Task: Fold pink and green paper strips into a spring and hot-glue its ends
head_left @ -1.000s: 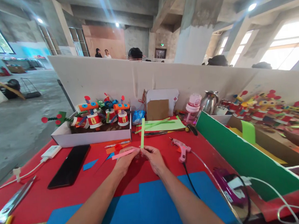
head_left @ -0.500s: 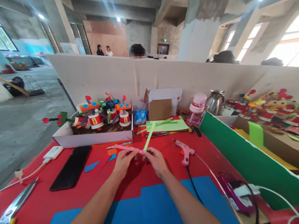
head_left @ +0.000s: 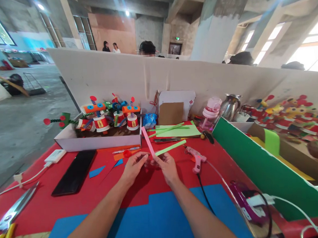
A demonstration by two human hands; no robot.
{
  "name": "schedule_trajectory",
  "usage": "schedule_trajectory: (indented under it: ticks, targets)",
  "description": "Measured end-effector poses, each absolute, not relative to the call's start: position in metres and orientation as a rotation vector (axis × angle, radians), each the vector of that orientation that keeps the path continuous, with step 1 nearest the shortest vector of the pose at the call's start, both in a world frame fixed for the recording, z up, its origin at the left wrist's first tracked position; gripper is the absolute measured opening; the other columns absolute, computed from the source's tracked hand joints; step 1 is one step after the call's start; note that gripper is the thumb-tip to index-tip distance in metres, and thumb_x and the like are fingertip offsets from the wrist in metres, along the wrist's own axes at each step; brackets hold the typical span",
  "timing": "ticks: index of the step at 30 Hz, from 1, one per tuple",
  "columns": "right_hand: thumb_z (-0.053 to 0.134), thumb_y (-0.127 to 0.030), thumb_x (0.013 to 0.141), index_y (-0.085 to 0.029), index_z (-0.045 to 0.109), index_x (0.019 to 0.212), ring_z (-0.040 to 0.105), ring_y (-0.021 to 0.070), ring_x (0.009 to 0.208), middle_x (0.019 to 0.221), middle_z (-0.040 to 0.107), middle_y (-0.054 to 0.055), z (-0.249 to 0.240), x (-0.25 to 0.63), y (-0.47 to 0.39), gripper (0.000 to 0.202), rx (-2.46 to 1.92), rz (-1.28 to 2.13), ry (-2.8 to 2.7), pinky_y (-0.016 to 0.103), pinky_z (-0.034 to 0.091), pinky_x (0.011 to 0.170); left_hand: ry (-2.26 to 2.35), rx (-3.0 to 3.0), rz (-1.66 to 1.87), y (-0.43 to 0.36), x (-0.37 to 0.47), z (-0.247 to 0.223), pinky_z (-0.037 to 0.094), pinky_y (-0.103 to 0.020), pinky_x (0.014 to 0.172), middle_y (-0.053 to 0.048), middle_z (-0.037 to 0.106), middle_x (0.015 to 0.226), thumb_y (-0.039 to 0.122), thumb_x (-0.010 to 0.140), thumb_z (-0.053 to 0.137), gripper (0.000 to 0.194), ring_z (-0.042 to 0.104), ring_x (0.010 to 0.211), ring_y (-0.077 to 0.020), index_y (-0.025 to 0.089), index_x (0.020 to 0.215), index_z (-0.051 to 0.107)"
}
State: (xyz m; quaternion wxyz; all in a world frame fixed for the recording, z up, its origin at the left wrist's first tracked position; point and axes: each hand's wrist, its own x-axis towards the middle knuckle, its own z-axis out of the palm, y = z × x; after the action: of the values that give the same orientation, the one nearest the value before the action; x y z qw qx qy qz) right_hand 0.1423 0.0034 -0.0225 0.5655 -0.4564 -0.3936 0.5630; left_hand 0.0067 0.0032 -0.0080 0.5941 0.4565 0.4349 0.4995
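Observation:
A pink paper strip [head_left: 148, 141] and a light green paper strip [head_left: 171, 147] meet at one end, and there my right hand [head_left: 165, 165] pinches them. The pink one points up and slightly left, the green one to the right. Close beside on the left, my left hand [head_left: 136, 165] has its thumb and fingertips pressed together near the joined end; whatever is between them is too small to make out. A pink glue gun [head_left: 197, 158] lies right of my hands. Behind them, more green strips [head_left: 167, 130] rest on a pale green sheet [head_left: 193, 130].
On the left are a black phone [head_left: 74, 172], scissors [head_left: 15, 210] and a white box [head_left: 101, 143] of paper-cup figures. Blue sheets [head_left: 165, 222] lie in front. A green-sided box [head_left: 259, 168] and a purple power strip [head_left: 245, 203] stand at the right.
The pink strip has swung from pointing left to pointing up, and the green strip from pointing up to pointing right. My left hand's fingertips have come off the pink strip's length.

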Motion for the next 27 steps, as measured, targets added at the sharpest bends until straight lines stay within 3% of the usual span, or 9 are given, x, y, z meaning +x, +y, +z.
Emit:
schedule_trajectory:
  ticks: [11,21,27]
  targets:
    - [0.077,-0.043,0.059,-0.019,0.066,0.075,0.064,0.0168,0.059,0.067,0.07,0.002,-0.0205,0.1399,0.0022,0.03,-0.978,1.366,-1.066,0.032,0.053,0.066,0.984,1.015,1.132,0.0026,0.0079,-0.007,0.045,-0.027,0.056,-0.003,0.061,0.059,0.042,0.061,0.075,0.03,0.054,0.054,-0.0131,0.014,0.066,0.064]
    - [0.078,-0.046,0.059,-0.019,0.065,0.071,0.065,0.0165,0.055,0.062,0.068,0.001,-0.0187,0.1402,0.0012,0.033,-0.958,1.486,-1.024,0.029,0.054,0.058,0.953,1.051,1.182,0.0059,0.0056,-0.0125,0.042,-0.025,0.053,-0.001,0.059,0.06,0.04,0.065,0.072,0.027,0.051,0.053,-0.0111,0.015,0.067,0.061]
    - [0.076,-0.049,0.061,-0.018,0.066,0.071,0.068,0.0179,0.061,0.066,0.069,0.002,-0.0146,0.1398,-0.001,0.034,-0.946,1.527,-1.028,0.029,0.056,0.061,0.985,1.041,1.202,0.0072,0.0054,-0.0137,0.041,-0.024,0.053,0.0,0.056,0.058,0.039,0.064,0.072,0.027,0.049,0.054,-0.0105,0.015,0.063,0.059]
